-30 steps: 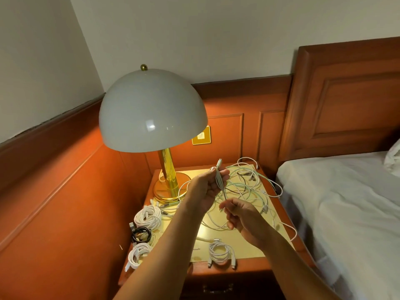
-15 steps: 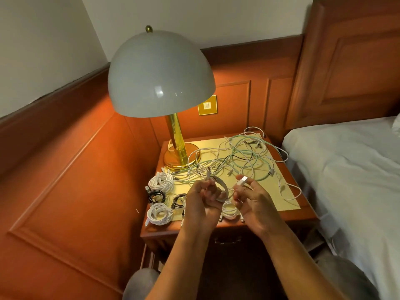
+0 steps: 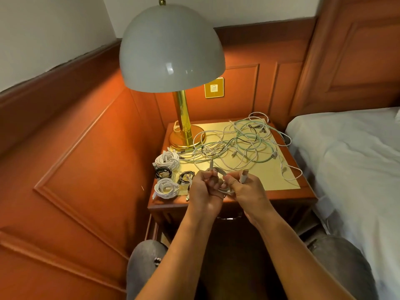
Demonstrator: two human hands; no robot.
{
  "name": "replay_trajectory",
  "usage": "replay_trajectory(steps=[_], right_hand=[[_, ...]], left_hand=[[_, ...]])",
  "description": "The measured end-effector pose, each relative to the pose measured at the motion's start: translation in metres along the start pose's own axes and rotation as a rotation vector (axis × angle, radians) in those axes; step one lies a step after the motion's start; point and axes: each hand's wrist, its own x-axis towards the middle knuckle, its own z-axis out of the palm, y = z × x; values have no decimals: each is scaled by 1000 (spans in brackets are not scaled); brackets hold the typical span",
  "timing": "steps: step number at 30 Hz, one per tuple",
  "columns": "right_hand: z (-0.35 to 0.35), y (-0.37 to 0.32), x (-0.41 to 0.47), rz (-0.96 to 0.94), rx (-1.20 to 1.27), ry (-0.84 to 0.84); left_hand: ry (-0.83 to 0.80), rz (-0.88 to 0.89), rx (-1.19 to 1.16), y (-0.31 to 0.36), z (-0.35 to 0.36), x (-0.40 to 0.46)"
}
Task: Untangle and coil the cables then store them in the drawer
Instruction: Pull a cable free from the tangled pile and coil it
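Two knees (image 3: 145,263) in grey cloth nearest, forward of the lamp base (image 3: 184,138) and well apart from it. Just past them, under the tabletop's front edge, a closed drawer with a dark handle (image 3: 229,218).

Above that edge, forward and right of the lamp base, left hand (image 3: 204,187) and right hand (image 3: 246,189) drawn close, knuckles almost meeting; half a second ago a small gap between them. Left grip clamped on a short white cable (image 3: 223,173) bent into a loop, fingers curled round it. Right grip clamped on the same cable's other side, a pale plug (image 3: 244,176) sticking up between the fingers. One second ago both hands higher and nearer the lamp base, above the tangle; since lowered toward the front edge.

Four finished coils on the tabletop (image 3: 270,178), forward of the lamp base and slightly left: a white coil (image 3: 165,188) nearest, a small black coil (image 3: 186,177) beside it, another black coil (image 3: 163,172) behind, a larger white coil (image 3: 167,159) closest to the base. Same places as before.

Right of the lamp base, a loose tangle (image 3: 238,144) of white, pale green and black cables spread over the yellow surface, unchanged, one strand trailing toward the right front corner.

Farther right, a bed (image 3: 346,159) with a white sheet. Behind the lamp base, on the wood panelling, a brass switch plate (image 3: 213,87); above, the grey dome shade (image 3: 171,48).
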Motion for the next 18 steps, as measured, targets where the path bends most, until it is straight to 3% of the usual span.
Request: replay_trajectory(steps=[7,11,14,18], right_hand=[[1,-2,-4,26,-72,4],[-5,-13,-1,0,-125,17],[-12,-15,1,11,-135,12],[-20,-18,7,62,-92,-6]], left_hand=[[74,65,90,-5,-1,-2],[103,92,511,1,-11,-3],[5,51,694,14,-12,-2],[-112,70,660,21,-15,-2]])
